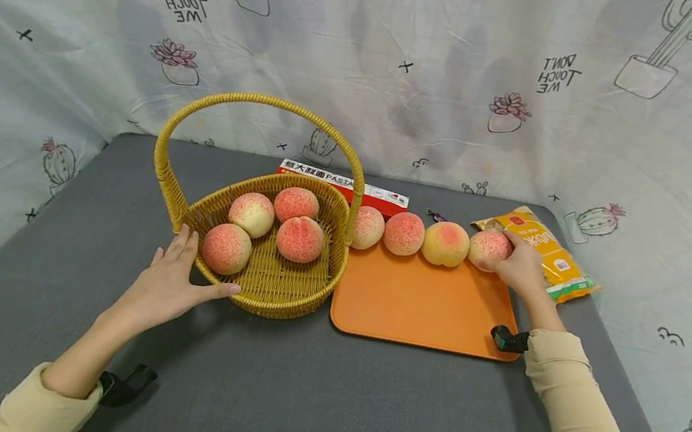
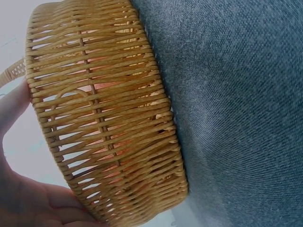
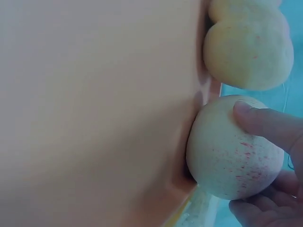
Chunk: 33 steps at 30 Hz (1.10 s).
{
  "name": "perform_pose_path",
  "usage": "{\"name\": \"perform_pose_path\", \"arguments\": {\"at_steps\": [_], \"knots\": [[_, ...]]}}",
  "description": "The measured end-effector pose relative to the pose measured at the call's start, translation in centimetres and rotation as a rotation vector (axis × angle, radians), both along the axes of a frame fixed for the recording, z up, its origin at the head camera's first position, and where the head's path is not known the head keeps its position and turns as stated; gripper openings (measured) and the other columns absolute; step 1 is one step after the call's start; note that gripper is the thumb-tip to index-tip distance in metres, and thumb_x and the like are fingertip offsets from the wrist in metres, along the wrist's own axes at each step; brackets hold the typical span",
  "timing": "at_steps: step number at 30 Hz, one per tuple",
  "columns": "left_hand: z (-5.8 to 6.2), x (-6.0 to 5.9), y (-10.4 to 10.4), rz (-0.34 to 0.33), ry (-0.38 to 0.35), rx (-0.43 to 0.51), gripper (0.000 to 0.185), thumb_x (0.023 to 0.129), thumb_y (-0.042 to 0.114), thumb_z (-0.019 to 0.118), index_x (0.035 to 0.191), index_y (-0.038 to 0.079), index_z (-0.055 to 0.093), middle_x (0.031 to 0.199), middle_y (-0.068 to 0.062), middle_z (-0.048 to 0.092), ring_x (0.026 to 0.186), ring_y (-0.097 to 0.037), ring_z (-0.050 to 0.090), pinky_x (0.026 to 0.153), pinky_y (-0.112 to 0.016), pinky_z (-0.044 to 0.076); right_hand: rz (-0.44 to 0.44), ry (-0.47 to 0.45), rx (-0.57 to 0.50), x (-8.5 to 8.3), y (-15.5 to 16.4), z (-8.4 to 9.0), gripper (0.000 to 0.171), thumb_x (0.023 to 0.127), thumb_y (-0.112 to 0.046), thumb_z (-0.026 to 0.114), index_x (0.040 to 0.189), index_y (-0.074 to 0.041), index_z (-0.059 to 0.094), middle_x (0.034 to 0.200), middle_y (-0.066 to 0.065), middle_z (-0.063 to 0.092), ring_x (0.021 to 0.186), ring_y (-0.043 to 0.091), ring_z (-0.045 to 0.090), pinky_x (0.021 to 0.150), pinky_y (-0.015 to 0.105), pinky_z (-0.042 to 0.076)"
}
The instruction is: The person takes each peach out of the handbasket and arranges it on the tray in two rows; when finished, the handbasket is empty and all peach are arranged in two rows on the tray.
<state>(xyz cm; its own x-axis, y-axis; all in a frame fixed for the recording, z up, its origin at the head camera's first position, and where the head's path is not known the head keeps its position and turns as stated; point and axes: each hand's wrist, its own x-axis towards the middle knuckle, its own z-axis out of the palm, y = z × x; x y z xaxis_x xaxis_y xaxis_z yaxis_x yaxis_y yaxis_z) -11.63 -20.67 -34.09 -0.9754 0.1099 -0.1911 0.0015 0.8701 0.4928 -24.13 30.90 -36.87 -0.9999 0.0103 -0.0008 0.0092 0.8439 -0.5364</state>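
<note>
Right hand: you are curling your right hand (image 1: 520, 265) around the rightmost peach (image 1: 488, 249), thumb laid over its top and fingers cupping it from the far side, so you are grasping it.
Grasped peach: it is sitting at the far right corner of the orange tray (image 1: 422, 305), pressed against the tray's raised edge in the right wrist view, last in a row of four.
Left hand: you are resting your left hand (image 1: 172, 280) against the near left wall of the wicker basket (image 1: 274, 294), fingers fairly straight and thumb stretched along the rim; it is released, gripping nothing.
Basket: it is standing upright on the table (image 1: 298, 397), just left of the tray, its arched handle (image 1: 256, 100) rising over it, and it is holding four peaches (image 1: 300, 238).
Row on the tray: three more peaches (image 1: 445, 243) are lining the tray's far edge to the left of the grasped one, each touching its neighbour.
Behind the tray: a red pasta box (image 1: 349, 186) is lying flat behind the basket and the row, and a yellow packet (image 1: 549, 254) is lying just right of your right hand.
</note>
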Motion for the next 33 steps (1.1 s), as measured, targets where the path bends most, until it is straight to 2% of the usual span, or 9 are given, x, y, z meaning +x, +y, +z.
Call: {"name": "perform_pose_path", "arguments": {"at_steps": [5,8,12,15,17,20,25,28,33], "knots": [[0.0,0.0,0.1,-0.001,-0.002,0.007,0.125,0.081,0.069,0.062,0.147,-0.018,0.0,0.153,-0.036,-0.012,0.142,-0.05,-0.003,0.112,-0.065,0.002,0.025,0.027,0.046,0.3,-0.2,0.6,0.084,0.083,-0.015,0.075,0.143,0.019,0.027,0.139,0.042,0.036,0.126,0.056,0.035,0.103,0.065,0.032],[0.0,0.0,0.2,-0.001,-0.001,0.003,0.125,0.081,0.069,0.062,0.147,-0.017,0.0,0.153,-0.035,-0.012,0.142,-0.05,-0.003,0.112,-0.065,0.003,0.039,0.121,0.042,0.9,-1.0,1.6,0.081,0.085,-0.016,0.075,0.143,0.017,0.029,0.14,0.04,0.035,0.128,0.056,0.033,0.103,0.066,0.031],[0.1,0.0,0.2,0.001,-0.001,-0.009,0.125,0.081,0.069,0.062,0.147,-0.018,0.0,0.153,-0.036,-0.011,0.142,-0.051,-0.002,0.111,-0.066,0.004,0.08,0.332,-0.016,2.2,-4.0,3.7,0.07,0.084,-0.013,0.076,0.139,0.014,0.041,0.138,0.036,0.043,0.127,0.052,0.039,0.104,0.064,0.032],[0.0,0.0,0.1,0.001,-0.005,-0.014,0.125,0.081,0.069,0.062,0.147,-0.018,0.0,0.153,-0.037,-0.011,0.141,-0.051,-0.002,0.111,-0.066,0.003,0.156,0.513,-0.077,3.4,-7.2,5.1,0.06,0.08,-0.009,0.08,0.129,0.012,0.054,0.129,0.031,0.055,0.118,0.046,0.051,0.098,0.059,0.042],[0.0,0.0,0.0,0.001,-0.007,-0.011,0.126,0.081,0.069,0.062,0.147,-0.018,-0.001,0.152,-0.037,-0.012,0.141,-0.051,-0.003,0.111,-0.066,0.003,0.243,0.62,-0.125,4.3,-9.4,5.7,0.053,0.075,-0.005,0.084,0.12,0.012,0.062,0.118,0.028,0.063,0.109,0.042,0.06,0.091,0.055,0.048],[0.0,0.0,0.2,0.002,-0.007,-0.003,0.125,0.081,0.069,0.062,0.147,-0.018,0.0,0.153,-0.036,-0.012,0.142,-0.05,-0.003,0.112,-0.065,0.002,0.404,0.674,-0.195,5.7,-12.6,6.0,0.044,0.072,-0.003,0.085,0.11,0.009,0.068,0.107,0.021,0.069,0.1,0.035,0.066,0.085,0.048,0.054],[0.1,0.0,0.2,0.002,-0.004,-0.006,0.126,0.081,0.068,0.063,0.147,-0.018,-0.001,0.153,-0.036,-0.011,0.142,-0.05,-0.003,0.112,-0.065,0.002,0.628,0.585,-0.244,7.0,-17.3,5.8,0.046,0.073,-0.009,0.085,0.113,0.006,0.068,0.109,0.017,0.07,0.099,0.029,0.066,0.084,0.042,0.055],[0.0,0.1,0.1,-0.001,-0.004,-0.008,0.126,0.081,0.069,0.063,0.147,-0.018,-0.001,0.153,-0.037,-0.011,0.142,-0.05,-0.004,0.111,-0.065,0.002,0.672,0.468,-0.219,6.9,-19.6,5.6,0.052,0.075,-0.015,0.085,0.12,0.004,0.065,0.116,0.016,0.068,0.105,0.028,0.064,0.087,0.041,0.054],[0.0,0.1,0.1,-0.001,-0.003,-0.014,0.126,0.081,0.068,0.063,0.147,-0.018,-0.001,0.153,-0.037,-0.009,0.142,-0.05,-0.003,0.111,-0.066,0.003,0.683,0.169,-0.152,5.7,-22.6,5.3,0.068,0.08,-0.024,0.082,0.135,0.003,0.054,0.134,0.016,0.057,0.123,0.028,0.053,0.102,0.039,0.045]]}}
